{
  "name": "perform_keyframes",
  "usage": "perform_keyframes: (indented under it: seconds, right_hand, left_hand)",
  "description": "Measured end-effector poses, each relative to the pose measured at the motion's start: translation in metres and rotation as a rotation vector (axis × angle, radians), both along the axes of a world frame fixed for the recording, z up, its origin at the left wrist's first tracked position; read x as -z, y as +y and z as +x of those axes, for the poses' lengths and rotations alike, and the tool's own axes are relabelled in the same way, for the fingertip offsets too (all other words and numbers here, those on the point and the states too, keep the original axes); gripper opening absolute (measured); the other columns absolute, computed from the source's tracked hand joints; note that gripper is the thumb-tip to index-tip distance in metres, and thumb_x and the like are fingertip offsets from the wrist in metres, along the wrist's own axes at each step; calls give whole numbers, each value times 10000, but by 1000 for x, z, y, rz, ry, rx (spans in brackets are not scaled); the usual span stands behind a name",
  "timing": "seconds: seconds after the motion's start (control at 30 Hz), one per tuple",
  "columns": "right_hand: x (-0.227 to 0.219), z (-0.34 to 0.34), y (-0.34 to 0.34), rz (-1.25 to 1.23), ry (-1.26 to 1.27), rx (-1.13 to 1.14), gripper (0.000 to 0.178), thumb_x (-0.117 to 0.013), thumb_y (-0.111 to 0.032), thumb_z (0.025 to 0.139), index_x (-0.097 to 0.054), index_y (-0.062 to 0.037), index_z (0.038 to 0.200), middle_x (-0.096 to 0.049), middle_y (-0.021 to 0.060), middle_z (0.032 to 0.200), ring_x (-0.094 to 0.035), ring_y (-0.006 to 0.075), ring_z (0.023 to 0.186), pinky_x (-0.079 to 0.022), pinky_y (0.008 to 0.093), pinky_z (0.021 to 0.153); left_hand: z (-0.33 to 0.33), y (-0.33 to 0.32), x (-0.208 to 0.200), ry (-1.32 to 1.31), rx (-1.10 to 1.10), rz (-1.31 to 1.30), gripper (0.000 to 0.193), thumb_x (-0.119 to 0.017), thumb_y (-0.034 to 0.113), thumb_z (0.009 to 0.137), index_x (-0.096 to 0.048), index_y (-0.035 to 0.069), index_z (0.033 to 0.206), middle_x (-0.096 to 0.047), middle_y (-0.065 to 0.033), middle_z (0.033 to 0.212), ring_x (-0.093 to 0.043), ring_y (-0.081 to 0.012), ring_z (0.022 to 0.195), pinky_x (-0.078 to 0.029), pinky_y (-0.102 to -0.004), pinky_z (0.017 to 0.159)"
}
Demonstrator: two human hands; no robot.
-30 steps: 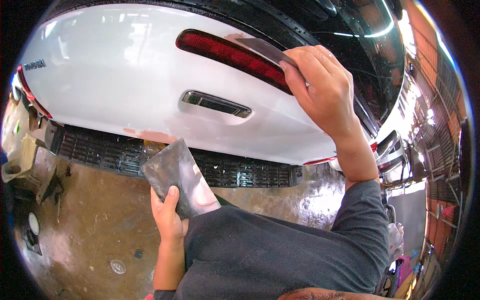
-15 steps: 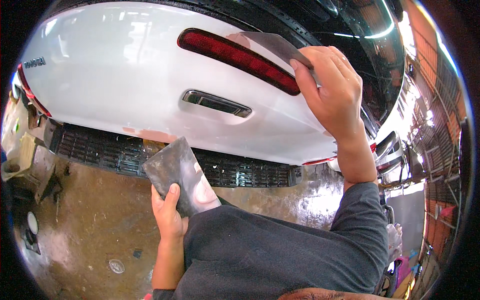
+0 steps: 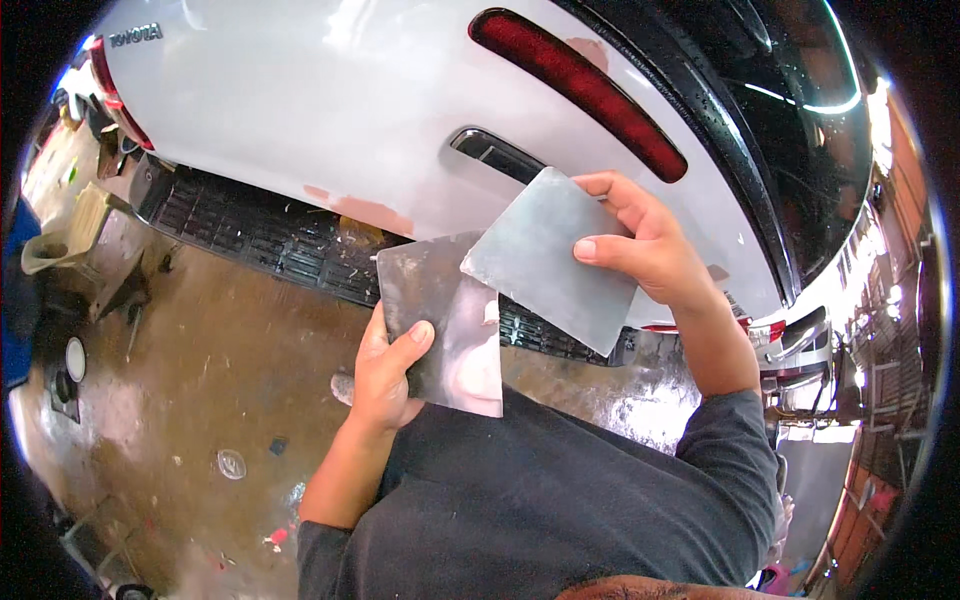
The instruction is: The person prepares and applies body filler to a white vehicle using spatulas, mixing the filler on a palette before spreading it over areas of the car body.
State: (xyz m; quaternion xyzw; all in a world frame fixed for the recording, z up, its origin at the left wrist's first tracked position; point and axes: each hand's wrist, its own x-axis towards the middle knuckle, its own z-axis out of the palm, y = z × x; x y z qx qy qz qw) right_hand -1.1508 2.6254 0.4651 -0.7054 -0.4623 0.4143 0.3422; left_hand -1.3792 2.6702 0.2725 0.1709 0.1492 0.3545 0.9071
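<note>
Thumb on top, my left hand (image 3: 387, 365) grips a flat dark grey plate (image 3: 420, 285) with smeared pinkish-white putty (image 3: 473, 372) along its right side. A thin grey rectangular spreader (image 3: 550, 262) is pinched in my right hand (image 3: 655, 240). Its left corner overlaps the plate's upper right edge; I cannot tell whether they touch. Both are held in front of a white vehicle's rear panel (image 3: 300, 110). Pinkish putty patches show on the panel's lower edge (image 3: 372, 213) and above the long red lamp (image 3: 580, 95). The spreader partly hides the chrome-trimmed handle (image 3: 490, 153).
A black ribbed step bumper (image 3: 270, 235) runs under the panel. Dark rear glass (image 3: 800, 130) is at the upper right. On the wet brown floor (image 3: 230, 370) lie a clear lid-like piece (image 3: 231, 463) and small scraps. A pale stand-like object (image 3: 85, 225) is at the left.
My right hand has drawn the spreader down from above the red lamp to the plate, turning its broad face to view. My left hand has moved the plate up and right. The view has shifted.
</note>
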Motion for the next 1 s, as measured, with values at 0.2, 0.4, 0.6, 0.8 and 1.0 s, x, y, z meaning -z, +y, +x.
perform_keyframes:
  seconds: [0.2,0.4,0.6,0.8,1.0]
  right_hand:
    - [-1,17,-14,44,-206,-12,520,-725,-97,854,-522,6,1322,-631,79,1176,-597,137,1073,-472,309,952]
    - [1,-9,-32,264,-354,50,396,-721,-71,872,-550,-5,1223,-634,67,1089,-614,116,981,-496,263,847]
    - [26,-23,-31,394,-504,-23,290,-742,-93,876,-589,-16,1109,-671,70,894,-632,95,811,-511,275,702]
    - [26,-26,-25,374,-480,-36,292,-739,-101,878,-590,-20,1116,-674,85,874,-646,100,809,-517,283,699]
    - [24,-23,-30,358,-547,9,285,-742,-102,877,-595,-12,1104,-686,110,894,-664,124,803,-521,296,693]
  left_hand:
    - [-2,4,2,4,-125,3,486,-614,104,936,-435,16,1380,-586,-118,1265,-597,-220,1135,-484,-379,987]
    - [9,7,-4,93,-420,86,403,-540,86,987,-434,37,1373,-594,-100,1249,-598,-213,1127,-479,-380,989]
    - [13,2,-11,150,-507,145,400,-541,80,992,-435,40,1375,-581,-92,1272,-571,-197,1153,-454,-378,1009]
    - [9,-1,-14,122,-445,171,395,-557,72,997,-430,23,1369,-540,-77,1289,-538,-148,1133,-420,-322,1020]
    - [13,-8,-14,188,-493,206,451,-563,72,977,-418,28,1402,-559,-110,1307,-558,-222,1179,-437,-392,1037]
